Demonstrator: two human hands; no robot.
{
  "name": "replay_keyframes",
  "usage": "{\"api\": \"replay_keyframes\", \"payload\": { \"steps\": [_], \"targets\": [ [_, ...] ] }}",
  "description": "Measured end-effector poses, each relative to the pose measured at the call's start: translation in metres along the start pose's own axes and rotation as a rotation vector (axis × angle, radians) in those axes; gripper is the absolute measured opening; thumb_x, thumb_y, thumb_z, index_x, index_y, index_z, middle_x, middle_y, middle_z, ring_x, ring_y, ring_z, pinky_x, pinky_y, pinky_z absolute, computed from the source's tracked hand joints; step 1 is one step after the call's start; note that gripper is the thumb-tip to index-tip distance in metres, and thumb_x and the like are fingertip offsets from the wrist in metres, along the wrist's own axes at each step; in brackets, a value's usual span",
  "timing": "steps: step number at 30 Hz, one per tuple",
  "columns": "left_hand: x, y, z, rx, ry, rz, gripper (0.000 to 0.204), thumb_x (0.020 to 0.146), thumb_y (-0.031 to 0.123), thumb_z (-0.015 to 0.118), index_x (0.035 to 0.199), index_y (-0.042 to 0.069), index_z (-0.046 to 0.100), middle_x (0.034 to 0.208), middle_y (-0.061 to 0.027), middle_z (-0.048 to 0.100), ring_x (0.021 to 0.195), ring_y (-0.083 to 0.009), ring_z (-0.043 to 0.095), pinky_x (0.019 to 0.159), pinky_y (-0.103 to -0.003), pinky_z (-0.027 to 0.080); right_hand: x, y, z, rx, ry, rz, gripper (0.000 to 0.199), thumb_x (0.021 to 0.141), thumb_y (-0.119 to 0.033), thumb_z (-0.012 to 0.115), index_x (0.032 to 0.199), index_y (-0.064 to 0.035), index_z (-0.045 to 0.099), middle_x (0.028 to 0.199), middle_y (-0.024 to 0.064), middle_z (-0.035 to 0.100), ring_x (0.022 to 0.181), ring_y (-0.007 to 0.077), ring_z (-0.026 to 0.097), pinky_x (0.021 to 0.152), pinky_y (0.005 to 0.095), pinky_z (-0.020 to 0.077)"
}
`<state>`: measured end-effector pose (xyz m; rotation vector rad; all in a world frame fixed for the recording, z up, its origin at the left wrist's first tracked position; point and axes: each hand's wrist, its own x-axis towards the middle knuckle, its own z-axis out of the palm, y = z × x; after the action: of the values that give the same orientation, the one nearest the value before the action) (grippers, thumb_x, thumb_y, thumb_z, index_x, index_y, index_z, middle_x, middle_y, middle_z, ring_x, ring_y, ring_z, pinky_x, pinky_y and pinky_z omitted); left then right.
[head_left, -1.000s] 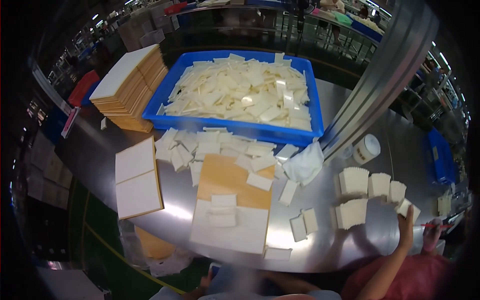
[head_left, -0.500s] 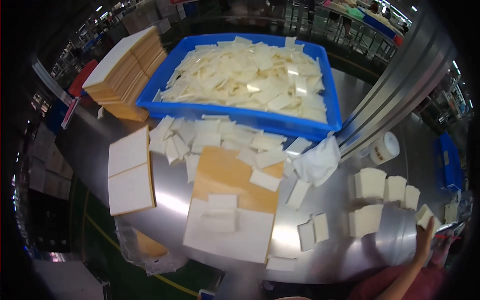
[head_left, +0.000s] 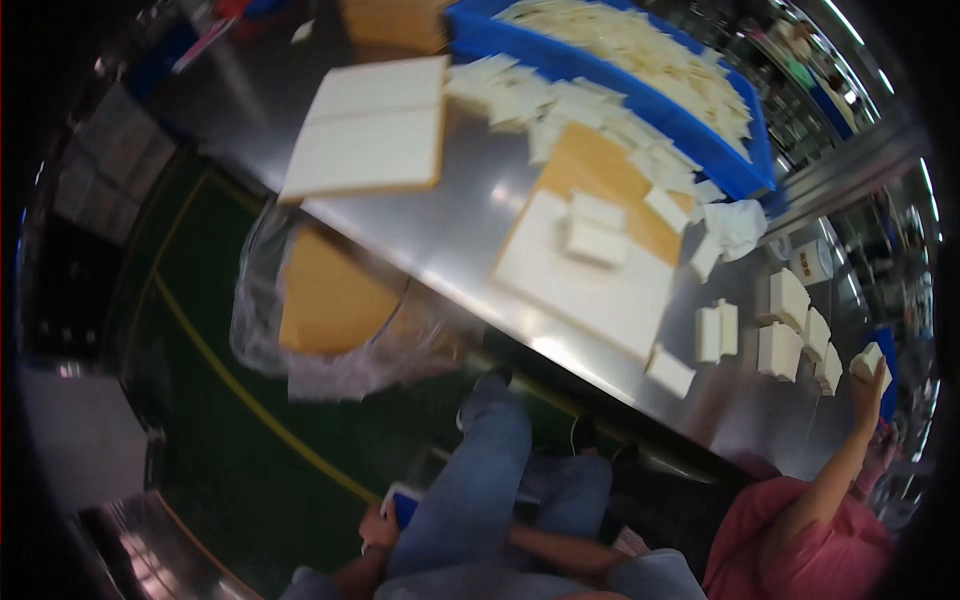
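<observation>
Blue-and-white object: small, flat, with a blue face and a pale edge, blurred, kind not legible. It sits low in the view, beside the person's jeans-clad knee and above the green floor.

Left hand: fingers closed around the object's lower end. Right hand: hidden behind the legs, state cannot be told.

Surroundings:
- Steel table, well apart from the hand.
- Blue tray heaped with cream pieces.
- Tan board under a white sheet, carrying two white blocks.
- White block stacks.
- Clear bag of tan boards, hanging at the table's near edge, between object and tabletop.
- Co-worker's hand in a pink sleeve, gripping a white block.
</observation>
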<state>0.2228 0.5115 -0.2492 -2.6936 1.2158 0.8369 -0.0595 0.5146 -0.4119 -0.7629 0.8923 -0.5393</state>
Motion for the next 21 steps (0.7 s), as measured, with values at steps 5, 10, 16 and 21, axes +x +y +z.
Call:
{"api": "replay_keyframes", "payload": {
  "steps": [5,10,16,21],
  "targets": [
    [0.007,-0.014,0.011,-0.147,-0.119,0.025,0.065,0.098,0.065,0.043,0.103,0.004,0.066,0.099,-0.0277,0.07,0.095,-0.0477,0.067,0.084,-0.056,0.051,-0.05,-0.032,-0.018,-1.343,-0.12,-0.192,0.061,0.098,-0.048,0.052,0.147,-0.0117,0.051,0.153,0.0106,0.048,0.142,0.0328,0.04,0.12,0.0492,0.0275],
    [0.008,-0.01,0.022,-0.195,0.062,0.068,0.054,0.096,0.058,0.054,0.088,0.005,0.063,0.08,-0.0241,0.067,0.077,-0.0456,0.065,0.068,-0.055,0.049,-0.071,-0.241,0.004,-1.58,-0.428,0.63,0.07,0.088,-0.052,0.066,0.144,-0.012,0.055,0.141,0.0173,0.058,0.135,0.0411,0.046,0.113,0.0633,0.0299],
    [0.004,-0.014,0.016,-0.146,0.034,0.055,0.051,0.091,0.055,0.063,0.088,0.004,0.063,0.081,-0.0196,0.067,0.076,-0.04,0.066,0.067,-0.051,0.051,0.037,-0.267,-0.122,-1.381,0.149,0.349,0.028,0.095,-0.021,0.062,0.117,-0.0035,0.066,0.106,0.0222,0.072,0.101,0.0353,0.07,0.085,0.0418,0.0548],
    [0.006,-0.017,0.027,-0.197,0.117,0.089,0.045,0.087,0.048,0.069,0.086,0.004,0.062,0.079,-0.0174,0.066,0.077,-0.0379,0.066,0.069,-0.049,0.051,0.205,-0.202,-0.257,-1.39,0.326,0.181,0.018,0.091,-0.019,0.067,0.104,-0.0073,0.07,0.097,0.0179,0.073,0.094,0.0353,0.071,0.079,0.0423,0.0564]
  ]
}}
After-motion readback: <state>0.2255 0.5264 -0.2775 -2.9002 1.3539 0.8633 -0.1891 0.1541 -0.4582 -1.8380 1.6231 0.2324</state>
